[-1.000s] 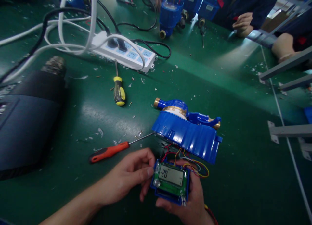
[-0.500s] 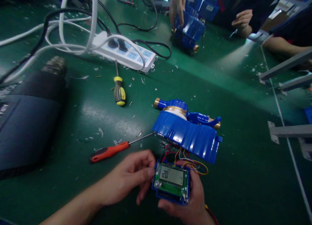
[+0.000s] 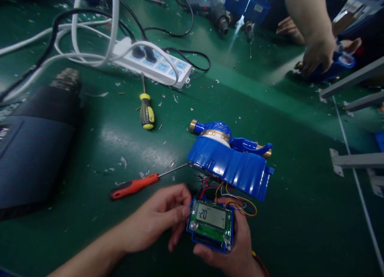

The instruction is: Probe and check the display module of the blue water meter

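My right hand [image 3: 231, 249] cradles a small green display module [image 3: 210, 225] in a blue frame; its screen reads 20. My left hand [image 3: 156, 221] pinches the module's left edge with thumb and fingers. Coloured wires [image 3: 240, 201] run from the module up into a blue water meter [image 3: 229, 159] with brass ends, lying on the green table [image 3: 300, 213] just beyond my hands. An orange-handled screwdriver [image 3: 135, 186] lies left of the meter, its tip touching the blue housing.
A yellow-and-black screwdriver [image 3: 147, 112] and a white power strip [image 3: 156, 65] with plugged cables lie further back. A dark heat gun [image 3: 33, 141] fills the left. Another person's hand [image 3: 315, 57] rests on a blue meter at back right. Grey metal rails [image 3: 354, 161] stand right.
My hands and the module have barely moved. At the back, another person's hand lifted a blue meter from the middle and now holds one at the far right.
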`<state>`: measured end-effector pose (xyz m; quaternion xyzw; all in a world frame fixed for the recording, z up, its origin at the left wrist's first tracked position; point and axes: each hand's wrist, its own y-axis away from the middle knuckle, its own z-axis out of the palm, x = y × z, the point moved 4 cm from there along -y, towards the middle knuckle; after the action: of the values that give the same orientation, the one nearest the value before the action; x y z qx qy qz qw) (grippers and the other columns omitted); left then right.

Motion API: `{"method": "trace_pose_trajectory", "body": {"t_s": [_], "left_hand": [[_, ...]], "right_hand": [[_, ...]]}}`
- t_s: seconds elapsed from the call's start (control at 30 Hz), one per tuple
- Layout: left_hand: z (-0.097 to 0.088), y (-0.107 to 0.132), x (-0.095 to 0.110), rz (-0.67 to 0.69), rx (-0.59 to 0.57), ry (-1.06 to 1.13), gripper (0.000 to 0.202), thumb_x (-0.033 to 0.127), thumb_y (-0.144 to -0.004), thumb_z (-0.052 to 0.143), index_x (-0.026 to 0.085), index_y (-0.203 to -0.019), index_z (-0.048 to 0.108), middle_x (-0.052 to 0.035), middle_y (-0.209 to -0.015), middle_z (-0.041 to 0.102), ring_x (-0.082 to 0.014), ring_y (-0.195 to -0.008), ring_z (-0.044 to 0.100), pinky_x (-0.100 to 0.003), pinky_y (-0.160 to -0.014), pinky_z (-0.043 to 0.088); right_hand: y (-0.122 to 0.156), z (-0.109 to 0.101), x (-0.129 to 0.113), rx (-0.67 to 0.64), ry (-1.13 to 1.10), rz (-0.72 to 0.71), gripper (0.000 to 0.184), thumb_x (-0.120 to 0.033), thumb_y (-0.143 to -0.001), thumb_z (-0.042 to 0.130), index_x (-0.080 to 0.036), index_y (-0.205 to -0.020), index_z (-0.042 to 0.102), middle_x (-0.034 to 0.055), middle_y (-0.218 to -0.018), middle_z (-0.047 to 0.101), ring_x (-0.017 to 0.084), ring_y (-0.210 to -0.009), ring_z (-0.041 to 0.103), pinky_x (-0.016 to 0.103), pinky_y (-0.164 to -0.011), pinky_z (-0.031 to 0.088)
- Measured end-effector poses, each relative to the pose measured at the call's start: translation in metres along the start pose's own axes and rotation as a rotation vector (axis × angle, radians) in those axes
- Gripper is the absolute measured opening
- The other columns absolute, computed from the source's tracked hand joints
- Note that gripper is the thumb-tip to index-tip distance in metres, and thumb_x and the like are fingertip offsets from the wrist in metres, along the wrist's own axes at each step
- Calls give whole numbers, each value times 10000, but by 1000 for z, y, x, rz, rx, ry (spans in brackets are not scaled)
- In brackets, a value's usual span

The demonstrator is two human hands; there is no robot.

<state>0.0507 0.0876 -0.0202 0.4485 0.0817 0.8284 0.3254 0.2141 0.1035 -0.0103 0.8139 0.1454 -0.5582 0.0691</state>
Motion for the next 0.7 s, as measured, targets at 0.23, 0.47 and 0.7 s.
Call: {"method": "trace_pose_trajectory", "body": {"t_s": [0.23,0.47,0.7], "left_hand": [[1,0,5,15,25,-60,193,346,-848,474,161,-819,430,24,-663,497,-52,-481,489,-146,-422,405],[0,1,4,49,76,-223,209,385,-866,420,177,-845,427,25,-675,476,-70,-501,471,-187,-449,386],[-1,37,32,573,622,-935,122,174,-800,500,237,-901,524,-4,-813,564,-143,-754,524,-238,-695,388]], "right_hand": [[1,-2,-5,55,118,-48,665,-559,-550,729,-250,-1066,445,46,-901,586,218,-761,644,312,-633,589],[-1,-1,-2,57,92,-24,668,-542,-555,738,-246,-1082,451,60,-945,600,236,-815,641,342,-673,582],[0,3,4,-13,63,90,697,-437,-555,782,-212,-1121,444,104,-1069,596,272,-936,617,394,-779,551]]}}
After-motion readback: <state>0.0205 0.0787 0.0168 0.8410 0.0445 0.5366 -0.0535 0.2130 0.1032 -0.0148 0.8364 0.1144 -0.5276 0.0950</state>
